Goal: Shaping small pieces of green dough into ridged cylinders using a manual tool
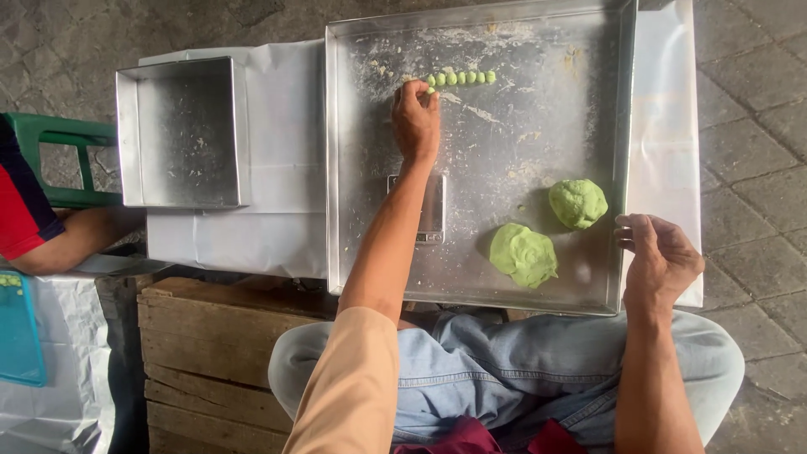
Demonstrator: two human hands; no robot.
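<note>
on the big tray (353,151), the left hand (415,118) pinches the end of the green dough-ball row (461,78); the right hand (660,256) hovers open, empty. a nudge could squash neighbouring balls.

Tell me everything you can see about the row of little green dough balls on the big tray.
The row of green dough balls holds about six small, soft-looking pale green pieces, lined up touching side by side, near the far edge of the floured metal tray. The left hand touches the row's left end with its fingertips.
</note>
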